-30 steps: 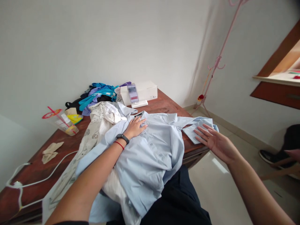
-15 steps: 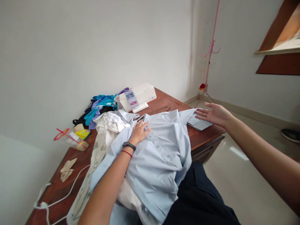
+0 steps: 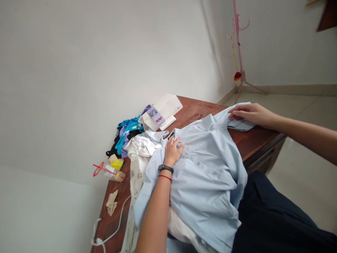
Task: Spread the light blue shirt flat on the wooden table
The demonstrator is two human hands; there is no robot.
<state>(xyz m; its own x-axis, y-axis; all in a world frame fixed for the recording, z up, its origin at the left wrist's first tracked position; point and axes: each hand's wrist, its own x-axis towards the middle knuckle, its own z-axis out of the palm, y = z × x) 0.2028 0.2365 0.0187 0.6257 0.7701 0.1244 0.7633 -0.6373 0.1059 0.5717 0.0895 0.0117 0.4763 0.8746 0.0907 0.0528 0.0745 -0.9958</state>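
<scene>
I seem to be straightening the shirt (image 3: 202, 175) (so wrinkly!); next needs soft tugs. My left hand (image 3: 173, 153) lies open; my right hand (image 3: 254, 114), I can't tell.

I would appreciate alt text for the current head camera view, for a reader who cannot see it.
Two bare hands rest on a light blue shirt on a wooden table: the left hand near its collar, the right hand on a sleeve.
</scene>
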